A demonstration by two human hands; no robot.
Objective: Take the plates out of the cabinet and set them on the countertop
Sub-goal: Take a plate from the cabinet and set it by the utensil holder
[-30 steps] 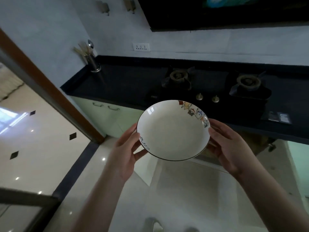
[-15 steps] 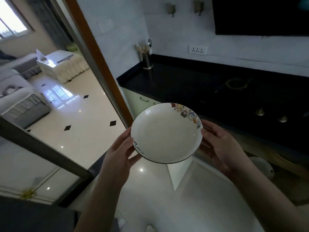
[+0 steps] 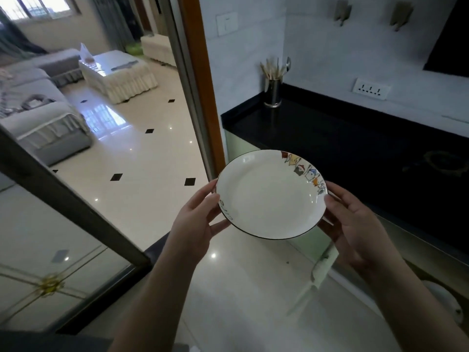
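Observation:
A white plate point(image 3: 270, 196) with a thin black rim and small coloured pictures along its upper right edge is held level in the air in front of me. My left hand point(image 3: 196, 222) grips its left rim, thumb on top. My right hand point(image 3: 352, 224) grips its right rim from below and the side. The plate hangs just off the front edge of the black countertop point(image 3: 342, 138), above the floor. No cabinet interior shows.
A steel cutlery holder point(image 3: 272, 91) stands at the counter's far left corner. A gas burner point(image 3: 442, 163) lies on the counter at right. A wooden door frame point(image 3: 203, 80) and a glass sliding door point(image 3: 63, 199) stand to the left, with a living room beyond.
The view has swung left: the burners slid off to the right and the doorway and living room came into sight. Both hands kept the same grip on the plate.

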